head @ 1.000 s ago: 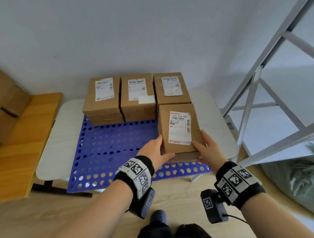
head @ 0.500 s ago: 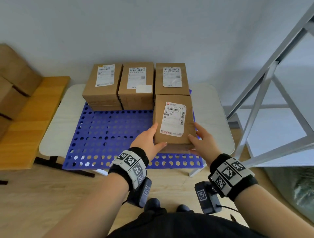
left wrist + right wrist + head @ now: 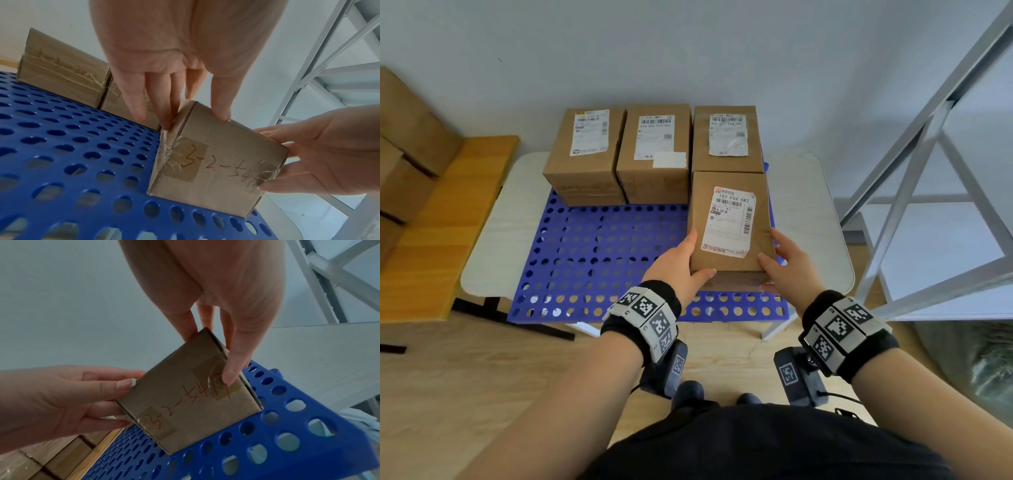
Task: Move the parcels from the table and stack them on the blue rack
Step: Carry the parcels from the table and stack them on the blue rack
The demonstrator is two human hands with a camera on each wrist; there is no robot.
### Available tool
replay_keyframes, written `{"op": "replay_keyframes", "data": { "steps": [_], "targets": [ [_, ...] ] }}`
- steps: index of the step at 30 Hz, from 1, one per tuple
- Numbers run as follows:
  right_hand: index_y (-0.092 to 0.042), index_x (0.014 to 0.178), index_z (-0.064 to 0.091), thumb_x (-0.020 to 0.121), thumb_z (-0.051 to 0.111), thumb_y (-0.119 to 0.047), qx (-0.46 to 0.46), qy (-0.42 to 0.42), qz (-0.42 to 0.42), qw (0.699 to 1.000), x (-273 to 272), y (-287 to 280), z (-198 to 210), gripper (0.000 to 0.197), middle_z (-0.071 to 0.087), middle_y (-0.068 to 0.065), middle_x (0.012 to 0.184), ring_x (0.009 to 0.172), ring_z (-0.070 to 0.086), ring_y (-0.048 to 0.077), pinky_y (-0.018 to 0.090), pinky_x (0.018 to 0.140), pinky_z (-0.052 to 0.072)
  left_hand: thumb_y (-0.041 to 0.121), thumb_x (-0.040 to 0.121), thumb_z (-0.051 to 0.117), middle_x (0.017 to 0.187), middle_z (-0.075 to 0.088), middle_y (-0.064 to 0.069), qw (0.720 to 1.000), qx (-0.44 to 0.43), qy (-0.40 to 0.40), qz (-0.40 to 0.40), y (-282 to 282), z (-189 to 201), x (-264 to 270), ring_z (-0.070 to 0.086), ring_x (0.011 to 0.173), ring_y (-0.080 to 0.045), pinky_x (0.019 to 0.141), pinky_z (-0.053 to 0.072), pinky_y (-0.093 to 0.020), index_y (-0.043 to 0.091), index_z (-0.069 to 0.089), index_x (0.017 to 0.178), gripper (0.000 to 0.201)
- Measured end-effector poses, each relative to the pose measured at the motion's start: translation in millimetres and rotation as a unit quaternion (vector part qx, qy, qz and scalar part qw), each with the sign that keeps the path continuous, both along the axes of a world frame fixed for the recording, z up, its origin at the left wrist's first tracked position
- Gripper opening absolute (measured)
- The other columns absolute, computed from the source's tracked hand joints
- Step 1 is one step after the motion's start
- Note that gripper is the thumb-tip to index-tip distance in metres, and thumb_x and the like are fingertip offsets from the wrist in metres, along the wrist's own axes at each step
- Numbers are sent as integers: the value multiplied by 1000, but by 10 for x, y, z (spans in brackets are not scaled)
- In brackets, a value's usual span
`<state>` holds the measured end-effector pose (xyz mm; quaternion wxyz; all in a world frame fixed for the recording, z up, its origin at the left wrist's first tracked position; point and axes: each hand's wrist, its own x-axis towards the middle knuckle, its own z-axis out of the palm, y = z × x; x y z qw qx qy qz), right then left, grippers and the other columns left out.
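Three brown cardboard parcels stand in a row at the back of the blue perforated rack. A fourth parcel with a white shipping label sits on the rack right in front of the back right parcel. My left hand grips its near left corner and my right hand grips its near right corner. In the left wrist view the parcel shows red handwriting on its taped end, its bottom resting on the rack. The right wrist view shows the same parcel between both hands.
The rack lies on a white table. To the left, a wooden bench carries more cardboard boxes. A grey metal shelf frame stands at the right, with a greenish sack on the floor.
The parcel between my hands has moved back and settled on the rack against the back right parcel. Both hands stay on it. The head view has pulled back.
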<state>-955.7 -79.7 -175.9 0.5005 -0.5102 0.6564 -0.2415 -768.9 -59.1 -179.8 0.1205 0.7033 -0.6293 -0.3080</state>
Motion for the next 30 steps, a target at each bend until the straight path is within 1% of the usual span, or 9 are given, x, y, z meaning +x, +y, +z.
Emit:
{"op": "replay_keyframes", "data": {
  "steps": [10,14,17,20,22,23,26,29,30],
  "targets": [
    [-28,146,28,94,52,-19,15,-1,-9,1000,20,6,58,57,53,8,131,106,60,26,45,83,55,38,90,56,139,46,-3,1000,5,12,-8,7,19,2,49,121,-18,94,44,-32,23,12,149,75],
    [-16,146,28,94,53,-22,-6,12,-37,999,-5,6,181,58,43,8,142,117,50,21,28,85,45,37,91,56,146,37,-4,999,-12,42,10,42,133,25,42,129,-20,101,39,-34,23,17,149,72],
    [-10,143,31,92,55,-20,-52,18,-65,996,-25,-20,316,57,44,10,140,95,45,11,26,79,42,36,91,55,149,33,-6,997,-36,51,47,71,243,49,41,131,-21,106,37,-36,21,20,148,69],
    [-14,139,37,90,57,-21,-88,1,-60,994,77,-56,478,53,45,6,137,89,53,8,29,78,53,34,92,55,149,33,-7,991,-58,79,87,128,381,69,42,130,-20,106,38,-37,18,21,148,67],
    [-16,137,39,92,55,-18,-103,-18,-37,994,200,-84,556,49,49,1,130,74,52,1,18,60,50,30,93,54,148,34,-7,986,-76,96,113,179,486,116,43,130,-19,106,38,-35,18,22,148,65],
    [-16,137,40,92,54,-17,-109,-25,-22,993,274,-92,588,47,50,0,128,75,51,0,15,55,45,29,93,54,148,35,-7,983,-87,98,125,216,538,154,43,129,-18,105,38,-34,18,22,147,64],
    [-18,134,45,91,55,-20,-111,-52,18,992,528,-102,677,44,53,1,126,85,53,5,14,55,38,28,93,54,145,39,-5,975,-120,101,158,345,678,348,46,126,-16,104,39,-32,18,25,147,61],
    [-18,127,50,91,55,-17,-116,-72,56,989,874,-30,810,37,57,-4,106,74,53,3,10,50,41,28,93,54,143,42,-4,967,-142,110,182,490,799,655,47,124,-15,103,39,-29,18,27,146,60],
    [-18,126,51,90,55,-16,-118,-81,66,987,1024,2,855,36,59,-3,101,73,55,5,11,54,46,27,93,54,142,43,-4,964,-147,111,191,542,839,792,47,124,-15,102,38,-28,19,27,146,60]
  ]
}}
